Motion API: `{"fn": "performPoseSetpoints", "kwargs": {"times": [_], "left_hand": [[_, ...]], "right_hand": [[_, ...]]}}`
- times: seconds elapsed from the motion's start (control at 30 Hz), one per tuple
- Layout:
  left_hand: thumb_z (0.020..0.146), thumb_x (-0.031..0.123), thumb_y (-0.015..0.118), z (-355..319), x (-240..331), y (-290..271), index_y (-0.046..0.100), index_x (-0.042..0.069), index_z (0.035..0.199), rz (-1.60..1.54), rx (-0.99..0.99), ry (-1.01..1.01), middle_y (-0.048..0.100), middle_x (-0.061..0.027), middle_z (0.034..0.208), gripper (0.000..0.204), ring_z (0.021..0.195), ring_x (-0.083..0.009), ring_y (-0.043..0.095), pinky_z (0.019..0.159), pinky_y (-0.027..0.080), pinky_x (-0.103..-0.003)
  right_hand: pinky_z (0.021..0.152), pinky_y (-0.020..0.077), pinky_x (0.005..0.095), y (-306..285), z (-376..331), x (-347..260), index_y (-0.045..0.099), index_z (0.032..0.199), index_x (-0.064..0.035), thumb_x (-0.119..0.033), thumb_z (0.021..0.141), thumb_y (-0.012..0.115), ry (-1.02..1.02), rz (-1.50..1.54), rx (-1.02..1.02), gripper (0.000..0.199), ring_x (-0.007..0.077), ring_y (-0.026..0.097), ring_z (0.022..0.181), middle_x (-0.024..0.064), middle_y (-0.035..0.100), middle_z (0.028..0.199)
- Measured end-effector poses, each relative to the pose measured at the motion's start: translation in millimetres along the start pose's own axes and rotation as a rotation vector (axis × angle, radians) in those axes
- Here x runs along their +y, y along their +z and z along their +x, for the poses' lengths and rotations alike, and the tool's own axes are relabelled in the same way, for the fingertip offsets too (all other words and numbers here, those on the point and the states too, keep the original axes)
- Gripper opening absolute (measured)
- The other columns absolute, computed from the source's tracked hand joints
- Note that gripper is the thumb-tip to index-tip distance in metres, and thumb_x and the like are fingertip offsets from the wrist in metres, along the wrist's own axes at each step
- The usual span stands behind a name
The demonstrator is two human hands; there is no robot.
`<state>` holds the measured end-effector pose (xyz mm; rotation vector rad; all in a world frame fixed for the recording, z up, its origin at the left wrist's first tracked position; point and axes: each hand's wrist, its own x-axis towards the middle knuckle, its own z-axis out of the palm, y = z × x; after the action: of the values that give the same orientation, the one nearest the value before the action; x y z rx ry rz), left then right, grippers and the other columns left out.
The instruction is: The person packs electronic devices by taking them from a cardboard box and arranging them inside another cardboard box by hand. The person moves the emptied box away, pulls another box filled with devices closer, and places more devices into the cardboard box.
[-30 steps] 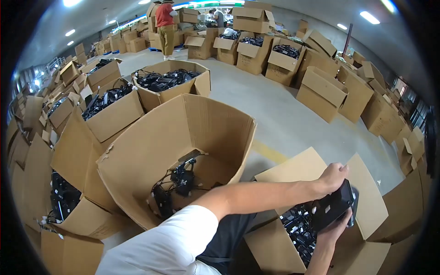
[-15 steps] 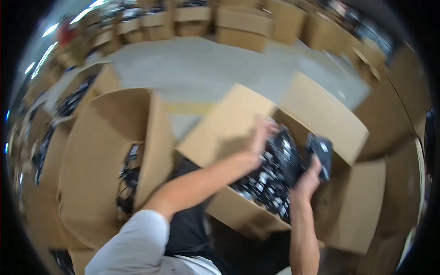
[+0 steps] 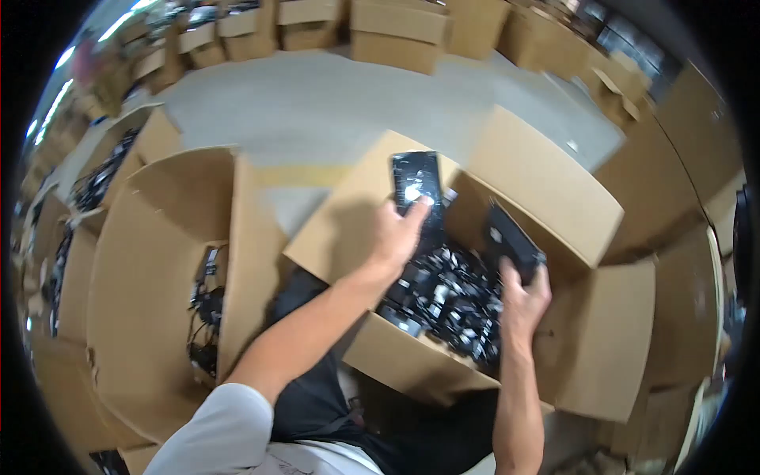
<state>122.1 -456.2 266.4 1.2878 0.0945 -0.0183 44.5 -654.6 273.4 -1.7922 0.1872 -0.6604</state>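
Observation:
In my left hand (image 3: 398, 237) is a flat, glossy black rectangular device (image 3: 415, 176), held upright over the left flap of an open carton (image 3: 412, 372). My thumb lies across its shiny front. My right hand (image 3: 524, 305) grips a second black rectangular device (image 3: 514, 244), tilted, above the carton's right side. Its exact kind is unclear. Below both hands, a heap of small black items (image 3: 455, 297) with silvery glints, perhaps cables or adapters, fills the carton's bottom.
Left of me stands a deep carton (image 3: 158, 285) with black cabled items (image 3: 207, 309) inside. Another carton (image 3: 162, 131) with dark items is beyond it. Rows of cartons (image 3: 396, 39) line the far side of the grey floor (image 3: 317, 95). Tall cardboard (image 3: 665, 166) rises at the right.
My left hand has moved up and left, now with a glossy black device in it. The right hand's device has shifted left and tilted; the blurred dark item between the hands is gone from there.

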Motion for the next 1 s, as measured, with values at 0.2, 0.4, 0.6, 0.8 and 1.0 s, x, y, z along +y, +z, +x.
{"fn": "performPoseSetpoints", "kwargs": {"times": [0.2, 0.4, 0.6, 0.8, 1.0], "left_hand": [[0.093, 0.03, 0.06, 12, -40, -4, 0.057, -0.006, 0.113, 0.243, -0.347, 0.387, 0.066, -0.0127, 0.098, 0.041, 0.095, -0.0234, 0.061, 0.087, 0.049, -0.041], [0.092, 0.06, 0.055, -31, -21, 0, 0.059, 0.001, 0.117, -0.141, -0.902, -0.268, 0.065, -0.0036, 0.101, 0.064, 0.09, -0.0115, 0.06, 0.079, 0.052, -0.028], [0.069, 0.017, 0.085, -44, -23, 1, 0.05, -0.003, 0.123, -0.137, -1.129, -0.353, 0.065, -0.0093, 0.107, 0.067, 0.099, -0.0182, 0.062, 0.087, 0.054, -0.033], [0.071, 0.019, 0.085, -40, -34, 10, 0.055, -0.004, 0.121, -0.062, -0.988, -0.275, 0.067, -0.0104, 0.105, 0.063, 0.096, -0.0185, 0.063, 0.084, 0.053, -0.031], [0.087, 0.046, 0.072, -44, -42, 25, 0.061, 0.002, 0.113, -0.433, -0.537, -0.396, 0.065, -0.0065, 0.102, 0.052, 0.094, -0.0138, 0.061, 0.081, 0.052, -0.028]], "right_hand": [[0.094, 0.0466, 0.0328, -28, -13, -27, 0.056, 0.125, 0.004, -0.012, 0.091, 0.065, -0.046, 0.052, -0.296, 0.038, 0.0182, 0.059, 0.104, 0.01, 0.062, 0.115], [0.094, 0.0471, 0.0339, -23, -15, -10, 0.054, 0.126, 0.0034, -0.019, 0.094, 0.063, 0.162, 0.283, -0.269, 0.041, 0.0177, 0.058, 0.107, 0.0106, 0.06, 0.118], [0.093, 0.0499, 0.0371, -14, -24, -32, 0.067, 0.115, 0.0021, -0.019, 0.095, 0.063, -0.38, -0.334, -0.071, 0.029, 0.0281, 0.061, 0.107, 0.019, 0.064, 0.122], [0.088, 0.0524, 0.0351, -19, -25, -56, 0.066, 0.117, 0.0039, -0.02, 0.095, 0.062, 0.117, -0.075, -0.152, 0.033, 0.0247, 0.063, 0.103, 0.0157, 0.068, 0.117], [0.087, 0.0544, 0.0378, 0, -33, -63, 0.06, 0.123, 0.0094, -0.027, 0.096, 0.062, 0.155, -0.032, 0.196, 0.046, 0.0285, 0.064, 0.103, 0.0234, 0.063, 0.122]]}}
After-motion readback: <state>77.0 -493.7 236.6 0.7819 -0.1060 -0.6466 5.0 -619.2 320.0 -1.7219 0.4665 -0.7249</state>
